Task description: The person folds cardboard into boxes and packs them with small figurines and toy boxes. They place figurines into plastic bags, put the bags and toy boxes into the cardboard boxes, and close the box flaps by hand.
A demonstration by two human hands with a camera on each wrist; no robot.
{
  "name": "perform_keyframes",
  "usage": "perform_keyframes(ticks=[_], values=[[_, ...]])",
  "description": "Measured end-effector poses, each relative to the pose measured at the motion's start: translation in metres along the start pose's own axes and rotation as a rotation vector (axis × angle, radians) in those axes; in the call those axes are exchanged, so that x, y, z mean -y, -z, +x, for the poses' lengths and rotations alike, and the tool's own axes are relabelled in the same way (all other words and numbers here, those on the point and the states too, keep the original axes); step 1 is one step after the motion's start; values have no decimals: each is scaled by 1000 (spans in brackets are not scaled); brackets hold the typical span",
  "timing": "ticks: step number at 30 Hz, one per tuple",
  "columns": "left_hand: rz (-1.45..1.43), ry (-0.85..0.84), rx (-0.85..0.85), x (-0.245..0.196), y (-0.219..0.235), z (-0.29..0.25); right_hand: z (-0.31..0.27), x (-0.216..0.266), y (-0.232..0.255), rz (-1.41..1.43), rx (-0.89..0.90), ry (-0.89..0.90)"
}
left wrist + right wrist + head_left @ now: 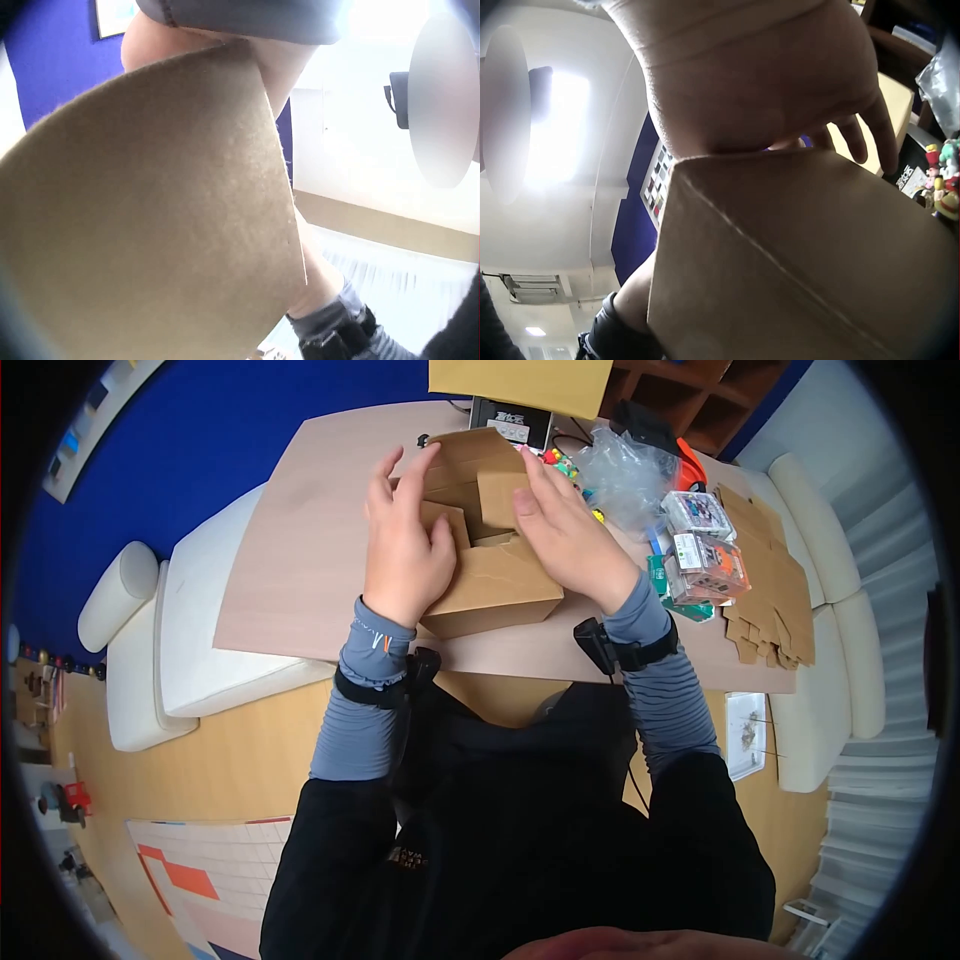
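Observation:
A brown cardboard box (495,585) with raised flaps stands in front of the person on the table. On its left side, the left hand (405,545) lies along the flaps, fingers extended and a little bent, thumb over the near left corner. Along the opposite side the right hand (578,542) rests with fairly straight fingers pointing away from the body. A large cardboard flap (165,202) fills much of the left wrist view and hides the left fingers. In the right wrist view, the palm of the right hand sits right at the edge of a creased flap (802,247).
Right of the box lie a clear plastic bag (630,475), several small packaged toys (705,565) and flattened cardboard (770,580). Small colourful figures (560,461) and a black box (511,423) stand behind it. White seats (230,600) flank the table (300,550).

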State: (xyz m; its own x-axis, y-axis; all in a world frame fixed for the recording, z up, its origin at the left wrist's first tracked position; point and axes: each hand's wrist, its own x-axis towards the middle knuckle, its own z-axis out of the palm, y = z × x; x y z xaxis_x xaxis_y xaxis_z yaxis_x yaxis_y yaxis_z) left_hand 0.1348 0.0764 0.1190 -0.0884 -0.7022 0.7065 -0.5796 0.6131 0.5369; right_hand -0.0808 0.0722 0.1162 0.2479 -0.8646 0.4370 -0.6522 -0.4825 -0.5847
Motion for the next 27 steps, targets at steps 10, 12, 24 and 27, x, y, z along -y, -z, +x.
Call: perform_keyframes(ticks=[10, 12, 24, 27], values=[[-221, 186, 63, -3, -3, -9, -9, -15, -7, 109, 16, -44], [-103, 90, 121, 3, -3, -8, -9, -26, -10, 126, 0, -6], [183, 80, 200, -4, -8, -8, -16, -16, -8, 159, -15, -114], [176, 97, 226, -4, -7, -8, -16, -14, -8, 153, -20, -144]])
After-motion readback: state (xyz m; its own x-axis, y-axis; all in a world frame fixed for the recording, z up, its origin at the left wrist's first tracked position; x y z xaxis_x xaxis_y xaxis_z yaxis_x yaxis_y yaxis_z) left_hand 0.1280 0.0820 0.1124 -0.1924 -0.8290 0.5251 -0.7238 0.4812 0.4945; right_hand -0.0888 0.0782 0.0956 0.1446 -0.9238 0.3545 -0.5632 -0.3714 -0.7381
